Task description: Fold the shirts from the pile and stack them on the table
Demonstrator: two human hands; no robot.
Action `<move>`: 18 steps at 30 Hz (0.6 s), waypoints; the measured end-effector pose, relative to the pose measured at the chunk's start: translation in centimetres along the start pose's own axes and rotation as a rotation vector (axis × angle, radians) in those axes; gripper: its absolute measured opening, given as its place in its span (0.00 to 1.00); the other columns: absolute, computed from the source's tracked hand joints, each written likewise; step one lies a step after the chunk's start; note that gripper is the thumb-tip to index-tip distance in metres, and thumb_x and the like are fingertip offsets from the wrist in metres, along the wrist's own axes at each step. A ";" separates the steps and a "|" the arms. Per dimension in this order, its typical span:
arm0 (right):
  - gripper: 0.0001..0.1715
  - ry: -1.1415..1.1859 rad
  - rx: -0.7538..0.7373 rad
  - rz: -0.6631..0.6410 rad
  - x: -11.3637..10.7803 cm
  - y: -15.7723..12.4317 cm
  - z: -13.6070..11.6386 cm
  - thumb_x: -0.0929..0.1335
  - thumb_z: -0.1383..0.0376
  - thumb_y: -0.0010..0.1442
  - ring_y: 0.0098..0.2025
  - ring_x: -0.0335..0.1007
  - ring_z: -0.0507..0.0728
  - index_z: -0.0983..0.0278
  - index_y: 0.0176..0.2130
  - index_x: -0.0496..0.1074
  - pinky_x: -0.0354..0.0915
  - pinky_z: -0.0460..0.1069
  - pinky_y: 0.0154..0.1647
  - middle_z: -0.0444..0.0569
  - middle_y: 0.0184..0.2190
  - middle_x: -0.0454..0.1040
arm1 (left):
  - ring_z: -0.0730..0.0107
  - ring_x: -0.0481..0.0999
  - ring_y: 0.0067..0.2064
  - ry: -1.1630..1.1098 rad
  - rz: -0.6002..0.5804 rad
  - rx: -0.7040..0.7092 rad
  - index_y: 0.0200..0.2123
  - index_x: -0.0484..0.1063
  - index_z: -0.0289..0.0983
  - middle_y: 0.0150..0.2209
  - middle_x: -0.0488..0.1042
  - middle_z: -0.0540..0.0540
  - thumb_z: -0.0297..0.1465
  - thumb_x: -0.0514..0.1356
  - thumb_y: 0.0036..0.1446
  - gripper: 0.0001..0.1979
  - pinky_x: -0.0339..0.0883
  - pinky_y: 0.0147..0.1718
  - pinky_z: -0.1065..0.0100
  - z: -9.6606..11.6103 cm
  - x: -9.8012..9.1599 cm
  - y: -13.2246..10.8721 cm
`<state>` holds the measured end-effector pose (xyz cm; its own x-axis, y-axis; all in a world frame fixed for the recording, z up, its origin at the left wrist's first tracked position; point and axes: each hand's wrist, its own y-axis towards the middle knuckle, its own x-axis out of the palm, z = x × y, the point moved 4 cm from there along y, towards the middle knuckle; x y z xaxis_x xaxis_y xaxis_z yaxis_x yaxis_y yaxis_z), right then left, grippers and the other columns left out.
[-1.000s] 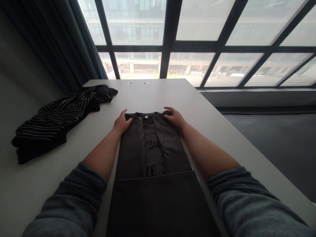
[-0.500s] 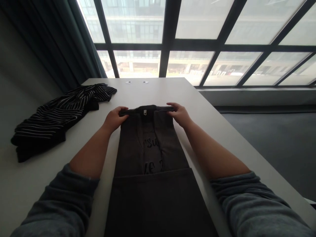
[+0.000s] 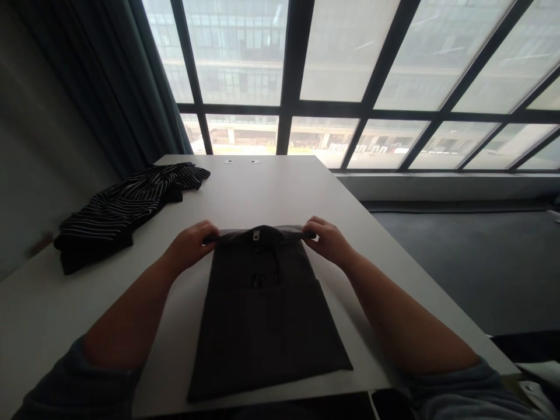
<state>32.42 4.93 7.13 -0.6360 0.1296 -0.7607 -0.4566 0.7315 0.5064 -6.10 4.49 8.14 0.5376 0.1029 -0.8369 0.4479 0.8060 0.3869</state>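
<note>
A dark grey garment, seemingly a T-shirt point(image 3: 266, 332), lies folded in a long panel on the white table. Its far end is lifted, with a small pale label point(image 3: 256, 235) at the middle and part of some black lettering below. My left hand point(image 3: 195, 244) pinches the left corner of that raised end. At the right corner, my right hand point(image 3: 326, 240) grips the same edge between thumb and fingers. Between the hands the edge sags slightly and curls toward me, covering some of the lettering.
A black garment with white stripes point(image 3: 131, 204) lies crumpled at the table's left. Two round cable covers point(image 3: 241, 161) sit near the far edge of the white table point(image 3: 280, 192). Beyond are a large window and a dark curtain point(image 3: 149, 99); dark items show at the lower right.
Both hands have drawn the far end of the grey garment toward me, shortening the visible panel and hiding more lettering. The camera view has tilted and shifted, showing the garment's near edge.
</note>
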 end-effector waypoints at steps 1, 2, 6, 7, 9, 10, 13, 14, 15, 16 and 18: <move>0.07 -0.029 0.002 -0.048 0.5 -0.7 -0.1 0.68 0.72 0.61 0.37 0.69 0.52 0.63 0.39 0.74 0.64 0.46 0.40 0.49 0.40 0.74 | 0.64 0.75 0.39 0.009 -0.044 0.000 0.40 0.73 0.40 0.40 0.75 0.47 0.33 0.59 0.61 0.05 0.68 0.40 0.64 0.1 0.6 -0.8; 0.08 -0.055 0.009 -0.105 1.2 -1.4 -0.1 0.68 0.73 0.60 0.38 0.69 0.52 0.64 0.39 0.74 0.63 0.46 0.40 0.49 0.41 0.74 | 0.63 0.75 0.40 0.016 -0.095 -0.003 0.40 0.73 0.40 0.41 0.76 0.47 0.32 0.59 0.60 0.05 0.68 0.41 0.64 0.1 1.2 -1.5; 0.10 -0.079 0.041 -0.314 3.2 -2.9 0.6 0.68 0.76 0.56 0.40 0.70 0.54 0.64 0.38 0.75 0.63 0.45 0.41 0.48 0.40 0.74 | 0.62 0.77 0.41 0.015 -0.277 -0.029 0.39 0.75 0.41 0.42 0.77 0.47 0.29 0.59 0.57 0.08 0.68 0.42 0.64 -0.3 3.3 -3.2; 0.10 -0.071 0.038 -0.327 3.3 -3.0 0.8 0.68 0.76 0.56 0.40 0.70 0.54 0.64 0.38 0.76 0.63 0.45 0.42 0.48 0.41 0.74 | 0.61 0.77 0.41 0.016 -0.291 -0.036 0.40 0.76 0.42 0.42 0.77 0.47 0.29 0.59 0.56 0.08 0.68 0.42 0.64 -0.4 3.5 -3.4; 0.11 -0.056 0.024 -0.298 3.2 -2.9 0.8 0.69 0.74 0.59 0.41 0.72 0.55 0.64 0.41 0.77 0.65 0.46 0.44 0.49 0.42 0.75 | 0.61 0.77 0.42 0.016 -0.284 -0.044 0.40 0.76 0.42 0.42 0.77 0.47 0.29 0.59 0.56 0.09 0.68 0.43 0.64 -0.3 3.6 -3.3; 0.11 -0.050 0.013 -0.279 3.0 -2.7 0.7 0.69 0.73 0.60 0.42 0.72 0.55 0.63 0.43 0.78 0.66 0.47 0.45 0.50 0.43 0.76 | 0.61 0.77 0.42 0.013 -0.275 -0.044 0.40 0.76 0.42 0.43 0.77 0.47 0.29 0.59 0.56 0.09 0.68 0.43 0.64 -0.2 3.5 -3.2; 0.11 -0.038 -0.004 -0.289 2.8 -2.5 0.2 0.70 0.71 0.62 0.42 0.73 0.55 0.62 0.44 0.79 0.67 0.47 0.45 0.50 0.43 0.77 | 0.61 0.77 0.42 -0.013 -0.270 -0.040 0.40 0.77 0.41 0.42 0.77 0.46 0.29 0.59 0.56 0.09 0.69 0.43 0.64 0.2 3.3 -2.9; 0.11 -0.041 -0.005 -0.320 2.8 -2.5 0.1 0.70 0.72 0.61 0.42 0.73 0.55 0.63 0.43 0.79 0.68 0.47 0.44 0.50 0.43 0.77 | 0.62 0.77 0.42 -0.026 -0.281 -0.037 0.40 0.77 0.41 0.42 0.77 0.46 0.29 0.59 0.56 0.09 0.69 0.43 0.64 0.4 3.2 -2.9; 0.10 -0.046 -0.005 -0.353 2.7 -2.5 0.0 0.70 0.72 0.61 0.41 0.73 0.55 0.63 0.42 0.80 0.68 0.47 0.44 0.50 0.42 0.78 | 0.62 0.77 0.42 -0.041 -0.299 -0.033 0.40 0.77 0.41 0.42 0.77 0.46 0.30 0.59 0.57 0.09 0.69 0.43 0.64 0.5 3.2 -3.0; 0.11 -0.048 -0.009 -0.385 2.6 -2.6 -0.1 0.70 0.72 0.60 0.40 0.73 0.54 0.63 0.42 0.80 0.68 0.47 0.43 0.50 0.42 0.78 | 0.62 0.78 0.41 -0.060 -0.322 -0.026 0.40 0.78 0.41 0.41 0.78 0.46 0.30 0.59 0.57 0.09 0.69 0.43 0.64 0.6 3.2 -3.1; 0.13 -0.043 -0.025 -0.429 2.0 -2.9 -0.2 0.70 0.73 0.59 0.40 0.74 0.53 0.63 0.43 0.80 0.68 0.46 0.43 0.49 0.43 0.78 | 0.62 0.78 0.41 -0.121 -0.368 -0.013 0.41 0.79 0.41 0.41 0.79 0.46 0.34 0.62 0.59 0.09 0.70 0.43 0.65 0.7 3.2 -3.4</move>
<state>32.39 2.97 4.26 -0.3591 -0.1545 -0.9204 -0.6891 0.7090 0.1498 -5.42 1.61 4.45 0.4233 -0.2630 -0.8670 0.6178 0.7837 0.0640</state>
